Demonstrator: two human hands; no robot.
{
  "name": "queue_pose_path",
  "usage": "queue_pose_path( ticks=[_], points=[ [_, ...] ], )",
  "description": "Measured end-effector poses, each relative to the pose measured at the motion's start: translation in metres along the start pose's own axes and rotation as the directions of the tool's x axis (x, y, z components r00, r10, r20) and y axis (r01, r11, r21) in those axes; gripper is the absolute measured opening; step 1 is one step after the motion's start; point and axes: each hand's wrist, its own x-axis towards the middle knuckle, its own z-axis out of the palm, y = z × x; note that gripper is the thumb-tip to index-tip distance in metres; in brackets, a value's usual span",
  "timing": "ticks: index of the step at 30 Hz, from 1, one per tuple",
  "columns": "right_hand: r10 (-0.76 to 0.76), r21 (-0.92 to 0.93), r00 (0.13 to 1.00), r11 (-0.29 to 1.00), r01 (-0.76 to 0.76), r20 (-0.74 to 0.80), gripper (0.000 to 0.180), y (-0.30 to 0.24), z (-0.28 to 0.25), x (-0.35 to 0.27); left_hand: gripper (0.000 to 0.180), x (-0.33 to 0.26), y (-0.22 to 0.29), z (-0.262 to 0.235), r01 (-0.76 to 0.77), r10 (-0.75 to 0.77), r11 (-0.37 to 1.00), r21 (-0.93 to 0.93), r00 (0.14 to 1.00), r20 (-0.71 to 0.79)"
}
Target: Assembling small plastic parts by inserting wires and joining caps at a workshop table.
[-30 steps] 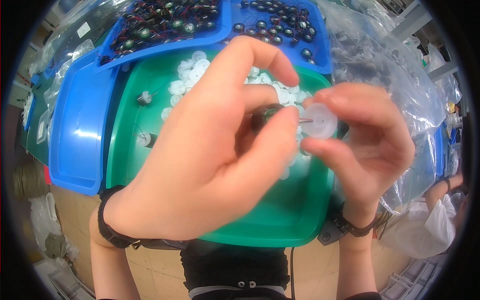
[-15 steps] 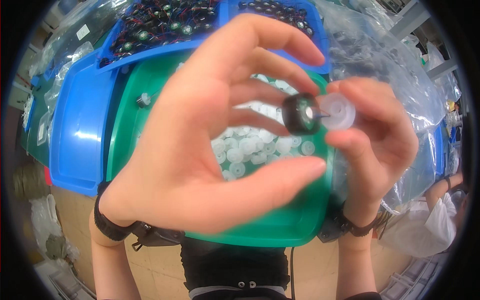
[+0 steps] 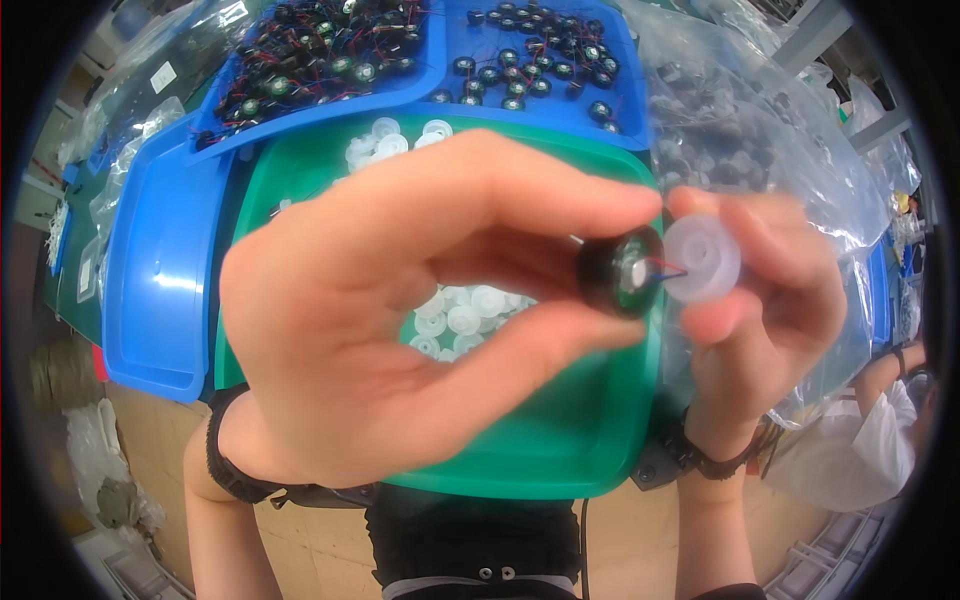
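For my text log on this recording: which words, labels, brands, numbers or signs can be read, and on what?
No text can be read.
White label on clear plastic, upper left: too small.
Pale rectangle lower down, far left: too small and blurred.
Black cylindrical part in the left hand: no legible marking.

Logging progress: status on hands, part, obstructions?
Left hand holding black cylinder. Right hand pinching translucent disc. Thin wires run from cylinder to disc. Nothing else between.

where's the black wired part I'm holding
Head view, right of centre: the black wired part is in the left hand, just left of the white disc in the right hand.
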Motion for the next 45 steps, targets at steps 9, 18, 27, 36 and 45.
queue_pose_path(
  ticks=[9,18,27,36,45],
  points=[
    [0.001,0.013,0.997,1.0,-0.002,0.075,0.041,-0.004,-0.004,0.004,0.045,0.002,0.001,-0.004,-0.109,0.106,0.992,0.069,0.994,0.041],
    [0.058,0.245,0.998,0.968,-0.053,-0.01,0.032,-0.005,0.008,0.0,0.048,0.004,0.003,-0.004,-0.119,0.117,0.992,0.038,0.991,0.07],
    [0.024,0.055,1.0,0.998,-0.023,-0.017,0.028,-0.007,0.007,0.004,0.051,0.006,-0.006,-0.013,-0.286,0.248,0.925,0.25,0.953,0.173],
    [0.055,-0.09,0.998,0.994,-0.056,-0.015,0.017,-0.016,0.009,0.005,0.049,0.009,0.01,-0.011,-0.083,0.044,0.976,0.199,0.98,0.193],
    [0.001,-0.206,0.998,0.978,-0.013,-0.058,0.016,-0.023,0.016,0.006,0.045,0.005,0.011,0.008,-0.13,0.109,0.939,0.318,0.99,0.085]
  ],
)
